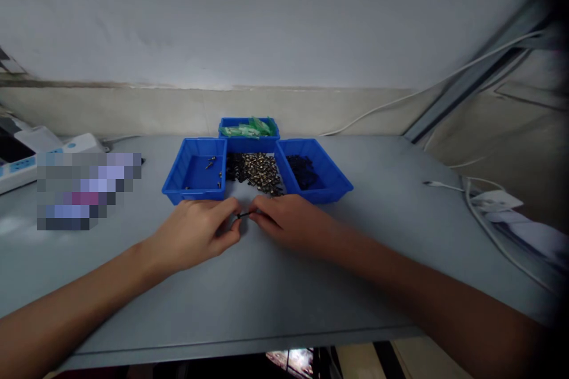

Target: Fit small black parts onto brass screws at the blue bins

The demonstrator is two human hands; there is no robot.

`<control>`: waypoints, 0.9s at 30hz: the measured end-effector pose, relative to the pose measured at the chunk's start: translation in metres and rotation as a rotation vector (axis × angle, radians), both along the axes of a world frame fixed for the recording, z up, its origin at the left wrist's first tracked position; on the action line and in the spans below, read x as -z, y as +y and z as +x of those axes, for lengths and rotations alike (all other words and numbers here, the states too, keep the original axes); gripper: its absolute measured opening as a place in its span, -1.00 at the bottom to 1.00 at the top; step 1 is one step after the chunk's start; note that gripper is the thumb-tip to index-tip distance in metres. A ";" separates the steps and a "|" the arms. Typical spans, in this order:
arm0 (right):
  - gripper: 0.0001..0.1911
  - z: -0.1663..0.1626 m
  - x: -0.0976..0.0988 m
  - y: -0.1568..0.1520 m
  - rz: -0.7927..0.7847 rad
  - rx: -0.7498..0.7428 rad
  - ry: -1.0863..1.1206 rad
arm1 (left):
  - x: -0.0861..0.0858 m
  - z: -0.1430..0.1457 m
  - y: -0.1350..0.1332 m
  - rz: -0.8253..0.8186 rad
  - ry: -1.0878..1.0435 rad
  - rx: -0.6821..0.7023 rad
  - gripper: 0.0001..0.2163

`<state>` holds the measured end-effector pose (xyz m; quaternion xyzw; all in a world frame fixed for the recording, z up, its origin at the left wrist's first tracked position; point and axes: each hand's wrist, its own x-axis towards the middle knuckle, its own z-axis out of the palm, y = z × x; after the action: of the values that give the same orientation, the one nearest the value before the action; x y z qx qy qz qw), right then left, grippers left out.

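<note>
Between my two hands is a small, thin black part (244,214), its ends pinched by fingertips; its exact kind is too small to make out. My left hand (195,231) grips its left end, in front of the left blue bin (195,194). On its right end, the thumb and fingers of my right hand (296,222) are closed. Just beyond the hands lies a pile of small brass-coloured and black metal pieces (260,172) on the table. A few similar pieces sit in the left bin. The right blue bin (331,186) holds small black parts (302,170).
Behind the pile stands a third blue bin (226,124) with green plastic packets (253,128). A power strip (20,169) and a pixelated object (89,192) lie at the left of the grey table (213,314). White cables (480,216) run along the right side.
</note>
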<state>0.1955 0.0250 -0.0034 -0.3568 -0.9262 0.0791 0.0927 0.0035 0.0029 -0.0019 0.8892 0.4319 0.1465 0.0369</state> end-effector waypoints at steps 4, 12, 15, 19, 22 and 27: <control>-0.81 0.000 -0.004 -0.002 0.017 -0.007 -0.020 | 0.001 0.000 0.001 -0.033 0.129 -0.039 -0.86; -0.79 -0.002 -0.005 -0.004 0.023 0.002 -0.045 | 0.003 0.000 0.002 -0.022 0.162 0.005 -0.82; -0.79 -0.002 -0.005 -0.003 0.020 0.022 -0.052 | 0.002 0.000 0.002 -0.039 0.157 0.002 -0.83; -0.83 -0.002 -0.007 -0.003 0.013 0.025 -0.071 | 0.001 0.000 0.001 -0.062 0.159 0.002 -0.82; -0.83 -0.002 -0.007 -0.004 0.015 0.014 -0.069 | 0.001 0.000 0.001 -0.067 0.170 -0.003 -0.82; -0.80 -0.002 -0.008 -0.005 0.023 -0.008 -0.044 | 0.002 0.000 0.001 -0.045 0.162 -0.001 -0.82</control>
<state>0.1938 0.0201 0.0042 -0.3538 -0.9302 0.0608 0.0764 0.0032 0.0041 -0.0039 0.8968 0.4372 0.0645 0.0216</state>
